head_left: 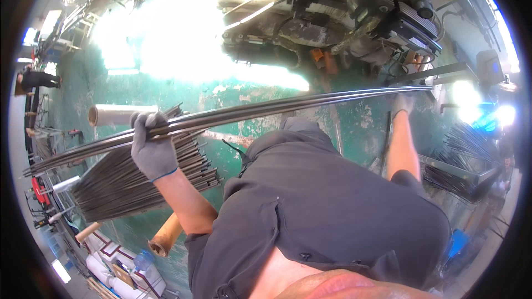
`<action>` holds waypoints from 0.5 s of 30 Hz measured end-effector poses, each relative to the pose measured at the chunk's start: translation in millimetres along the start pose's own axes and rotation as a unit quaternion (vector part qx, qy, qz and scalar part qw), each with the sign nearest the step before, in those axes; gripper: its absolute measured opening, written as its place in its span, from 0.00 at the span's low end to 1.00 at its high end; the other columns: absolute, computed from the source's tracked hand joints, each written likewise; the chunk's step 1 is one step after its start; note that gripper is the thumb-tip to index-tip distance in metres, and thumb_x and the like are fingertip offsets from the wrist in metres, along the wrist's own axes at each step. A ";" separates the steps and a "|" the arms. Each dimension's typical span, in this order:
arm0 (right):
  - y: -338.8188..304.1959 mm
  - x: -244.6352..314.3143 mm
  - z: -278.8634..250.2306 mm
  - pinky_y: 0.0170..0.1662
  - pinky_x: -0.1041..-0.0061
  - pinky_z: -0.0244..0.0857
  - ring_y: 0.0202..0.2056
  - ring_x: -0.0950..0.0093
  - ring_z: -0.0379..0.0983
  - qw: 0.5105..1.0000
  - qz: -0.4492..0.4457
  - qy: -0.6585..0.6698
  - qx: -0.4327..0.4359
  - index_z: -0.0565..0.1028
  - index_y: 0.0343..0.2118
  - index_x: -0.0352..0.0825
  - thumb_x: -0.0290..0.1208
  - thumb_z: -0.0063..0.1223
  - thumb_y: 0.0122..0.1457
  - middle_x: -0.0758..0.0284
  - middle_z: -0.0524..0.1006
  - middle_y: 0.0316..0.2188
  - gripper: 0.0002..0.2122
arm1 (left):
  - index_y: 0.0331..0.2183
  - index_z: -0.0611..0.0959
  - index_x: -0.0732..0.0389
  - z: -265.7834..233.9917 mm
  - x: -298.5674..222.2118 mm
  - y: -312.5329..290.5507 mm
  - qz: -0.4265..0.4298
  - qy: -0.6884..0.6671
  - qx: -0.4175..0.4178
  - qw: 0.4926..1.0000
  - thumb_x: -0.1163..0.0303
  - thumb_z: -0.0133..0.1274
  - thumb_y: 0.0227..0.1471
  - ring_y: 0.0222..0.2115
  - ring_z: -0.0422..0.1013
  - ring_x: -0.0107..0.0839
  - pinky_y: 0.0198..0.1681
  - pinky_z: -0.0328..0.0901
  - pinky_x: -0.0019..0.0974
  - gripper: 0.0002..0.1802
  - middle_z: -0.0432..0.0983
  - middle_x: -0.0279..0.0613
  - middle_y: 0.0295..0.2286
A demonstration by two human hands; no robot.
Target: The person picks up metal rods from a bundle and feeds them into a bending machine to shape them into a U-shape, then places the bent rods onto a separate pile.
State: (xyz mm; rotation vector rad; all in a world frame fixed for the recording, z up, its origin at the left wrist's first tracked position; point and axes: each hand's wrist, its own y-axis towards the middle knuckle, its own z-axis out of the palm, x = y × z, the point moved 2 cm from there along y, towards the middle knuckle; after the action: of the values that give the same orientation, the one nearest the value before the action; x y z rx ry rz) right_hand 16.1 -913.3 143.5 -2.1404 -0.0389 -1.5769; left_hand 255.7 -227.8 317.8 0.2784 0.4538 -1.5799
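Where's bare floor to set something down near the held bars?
Green floor beyond the bars, between the pale roll and the dark machinery, though glare hides part. Crowded: lower left, with stacked rods and a tan roll; far right, with more rods.

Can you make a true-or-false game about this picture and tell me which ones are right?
1. The left hand wears a grey glove. True.
2. The left hand is holding nothing. False: it grips a bundle of long metal bars.
3. The right hand is near the right end of that bundle. True.
4. Everything underfoot is pink. False: the floor is mostly green, with worn patches.
5. A pile of dark bars lies on the left side of the picture. True.
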 end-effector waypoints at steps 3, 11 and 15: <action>-106.4 57.8 101.6 0.60 0.50 0.69 0.49 0.54 0.76 0.836 0.177 0.468 0.226 0.70 0.50 0.16 0.23 0.49 0.60 0.47 0.78 0.43 0.18 | 0.45 0.78 0.67 55.7 87.4 23.5 0.009 0.137 -0.026 0.990 0.74 0.52 0.65 0.39 0.75 0.37 0.54 0.69 0.47 0.09 0.77 0.45 0.36; -18.0 71.6 122.9 0.52 0.58 0.76 0.42 0.60 0.79 0.841 0.164 0.504 0.109 0.76 0.41 0.28 0.26 0.52 0.69 0.56 0.82 0.38 0.07 | 0.46 0.81 0.74 116.6 132.4 146.7 -0.076 0.163 0.131 0.975 0.73 0.48 0.65 0.49 0.76 0.46 0.64 0.64 0.51 0.15 0.81 0.55 0.43; 45.9 83.2 101.8 0.47 0.63 0.79 0.37 0.64 0.80 0.840 0.084 0.535 0.032 0.77 0.41 0.29 0.26 0.56 0.67 0.60 0.81 0.34 0.05 | 0.51 0.77 0.75 129.2 84.4 210.2 -0.096 0.106 0.182 0.973 0.75 0.47 0.63 0.55 0.71 0.48 0.69 0.57 0.56 0.17 0.77 0.57 0.48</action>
State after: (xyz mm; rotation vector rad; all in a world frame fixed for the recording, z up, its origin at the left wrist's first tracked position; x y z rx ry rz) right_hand 148.8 -935.4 179.9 -0.9151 0.4375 -2.3610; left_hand 471.4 -364.3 370.6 0.7067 0.3588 -1.8291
